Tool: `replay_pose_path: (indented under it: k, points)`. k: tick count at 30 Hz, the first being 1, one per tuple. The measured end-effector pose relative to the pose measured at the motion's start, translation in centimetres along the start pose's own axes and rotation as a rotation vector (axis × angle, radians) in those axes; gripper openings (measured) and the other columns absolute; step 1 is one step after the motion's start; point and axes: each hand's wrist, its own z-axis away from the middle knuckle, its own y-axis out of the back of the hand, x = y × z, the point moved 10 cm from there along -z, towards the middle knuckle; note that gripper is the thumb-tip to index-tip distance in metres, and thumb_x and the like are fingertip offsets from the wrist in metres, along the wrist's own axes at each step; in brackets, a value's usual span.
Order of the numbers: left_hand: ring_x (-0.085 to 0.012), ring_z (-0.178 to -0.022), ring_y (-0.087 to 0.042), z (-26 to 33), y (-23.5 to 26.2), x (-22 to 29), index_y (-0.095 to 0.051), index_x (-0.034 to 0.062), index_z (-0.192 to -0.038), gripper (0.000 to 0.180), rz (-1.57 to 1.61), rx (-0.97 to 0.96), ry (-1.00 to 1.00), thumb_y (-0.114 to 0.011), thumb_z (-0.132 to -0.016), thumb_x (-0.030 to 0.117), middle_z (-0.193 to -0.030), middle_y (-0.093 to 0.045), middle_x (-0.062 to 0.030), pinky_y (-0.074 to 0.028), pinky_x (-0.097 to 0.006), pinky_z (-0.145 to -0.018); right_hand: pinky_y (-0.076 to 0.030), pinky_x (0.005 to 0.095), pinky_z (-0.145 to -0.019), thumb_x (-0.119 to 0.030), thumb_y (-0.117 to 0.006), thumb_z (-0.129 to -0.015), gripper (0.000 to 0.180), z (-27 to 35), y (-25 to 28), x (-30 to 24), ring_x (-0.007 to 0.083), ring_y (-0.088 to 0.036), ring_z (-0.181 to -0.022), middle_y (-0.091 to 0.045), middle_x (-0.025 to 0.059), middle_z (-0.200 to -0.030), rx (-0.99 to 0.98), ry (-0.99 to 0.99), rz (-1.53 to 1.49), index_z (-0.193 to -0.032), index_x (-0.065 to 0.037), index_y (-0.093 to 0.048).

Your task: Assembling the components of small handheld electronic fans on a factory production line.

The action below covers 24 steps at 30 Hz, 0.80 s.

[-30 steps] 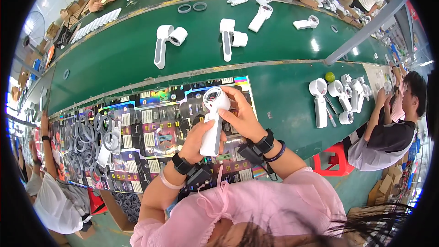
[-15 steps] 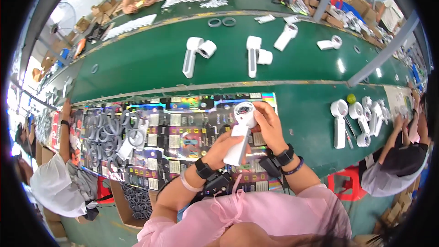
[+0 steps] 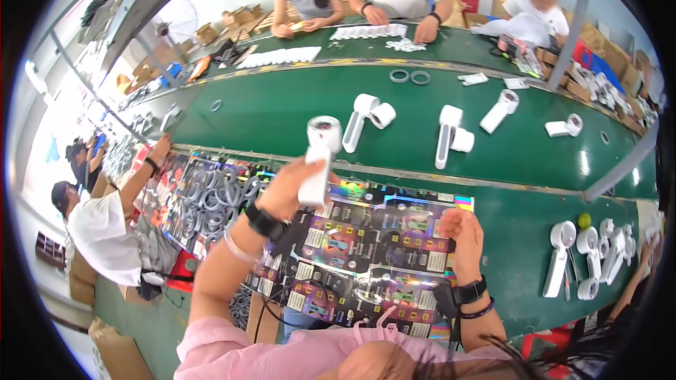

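Note:
My left hand (image 3: 285,186) is wrapped round the handle of a white handheld fan (image 3: 323,142) with a round, open head. The fan is held upright over the back edge of a shiny printed sheet (image 3: 352,257), near the green belt. Off to the right, my right hand (image 3: 461,233) is raised over the sheet's right edge, fingers loosely bent and nothing seen in it. Grey rings (image 3: 211,200) lie in a heap on the sheet, left of my left hand.
Several white fans, among them one (image 3: 449,137), lie on the green belt (image 3: 274,123). More white fans (image 3: 561,257) stand at the right beside a small green ball (image 3: 584,220). A metal post (image 3: 620,162) slants at the right. Co-workers sit across and at both sides.
My left hand has carried the fan forward and left, toward the belt. My right hand has let go of the fan's head and moved to the right. The whole view has shifted.

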Motion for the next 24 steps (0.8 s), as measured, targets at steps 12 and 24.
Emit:
replay_pose_path:
  k: [12, 24]
  points:
    - [-0.0225, -0.050, -0.065, -13.9, 28.2, 0.7, -0.056, -0.0025, -0.104, 0.043, -0.907, 0.553, 0.222, -0.064, -0.083, 0.035, -0.079, -0.069, -0.0131, -0.049, -0.032, -0.033, -0.050, 0.0237, -0.069, -0.022, -0.044, -0.102, 0.029, 1.1, -2.0, 0.6, 0.0112, -0.062, -0.075, -0.064, 0.0050, -0.085, -0.099, -0.168, 0.271, -0.097, 0.001, -0.061]
    - [-0.0384, -0.102, -0.062, -17.2, 30.2, -1.3, -0.056, 0.0005, -0.107, 0.047, -1.393, 0.849, 0.164, -0.064, -0.082, 0.040, -0.106, -0.065, -0.0237, -0.050, -0.046, -0.087, -0.049, 0.0231, -0.071, -0.014, -0.049, -0.100, 0.020, 0.7, -2.8, 0.7, 0.0104, -0.061, -0.075, -0.063, 0.0058, -0.083, -0.128, -0.135, 0.321, -0.095, 0.002, -0.059]
